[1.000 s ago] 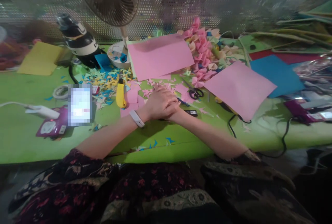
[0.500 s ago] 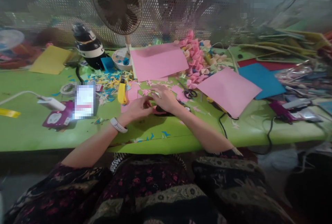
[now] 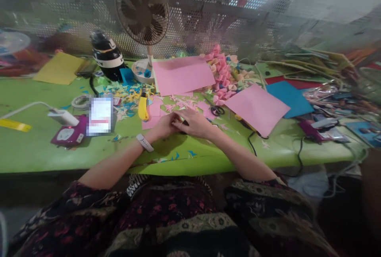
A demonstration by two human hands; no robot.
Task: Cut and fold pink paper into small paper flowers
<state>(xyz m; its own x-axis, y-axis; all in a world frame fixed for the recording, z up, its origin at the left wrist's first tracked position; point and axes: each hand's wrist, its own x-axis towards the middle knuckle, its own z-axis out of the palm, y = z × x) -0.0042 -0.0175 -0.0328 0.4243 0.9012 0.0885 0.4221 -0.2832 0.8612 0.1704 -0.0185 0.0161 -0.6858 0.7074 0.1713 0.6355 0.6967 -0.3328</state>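
My left hand and my right hand meet over the green table. The left fingers are bent and closed, their tips mostly hidden by the right hand. My right hand arches over a small dark object, its fingers drawn together towards the left ones; whatever they pinch is hidden. Pink paper pieces lie just beyond my left wrist, beside a yellow cutter knife. Black-handled scissors rest on the table past my right hand, among pink scraps.
A fan and a black bottle stand at the back. Pink sheets and folded pink paper pieces lie farther off. A lit phone leans at a purple power box on the left. Cords hang at the right.
My hands have come closer together, the right fingers now overlapping the left ones. The dark object beneath is more covered. The camera view has shifted slightly.
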